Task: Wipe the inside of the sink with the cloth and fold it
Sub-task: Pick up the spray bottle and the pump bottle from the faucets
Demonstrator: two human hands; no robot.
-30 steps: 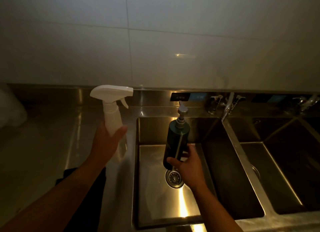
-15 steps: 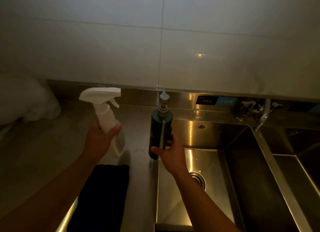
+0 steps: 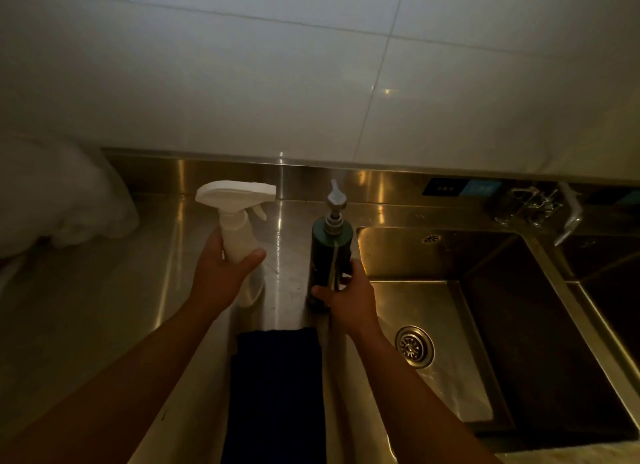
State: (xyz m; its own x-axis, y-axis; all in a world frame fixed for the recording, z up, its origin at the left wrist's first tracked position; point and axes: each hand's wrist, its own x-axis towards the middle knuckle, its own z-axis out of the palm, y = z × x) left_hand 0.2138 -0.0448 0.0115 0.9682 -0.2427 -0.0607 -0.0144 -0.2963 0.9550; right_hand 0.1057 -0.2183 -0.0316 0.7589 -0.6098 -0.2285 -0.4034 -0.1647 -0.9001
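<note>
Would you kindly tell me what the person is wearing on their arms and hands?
Nothing visible: the left hand and right hand are ungloved, both forearms bare with no sleeve in view. No watch or ring shows, though the light is dim.

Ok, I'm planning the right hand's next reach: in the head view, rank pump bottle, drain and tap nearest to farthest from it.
1. Pump bottle: gripped by the right hand itself.
2. Drain: in the sink floor, on the hand's right.
3. Tap: far back right, by the wall.
</note>
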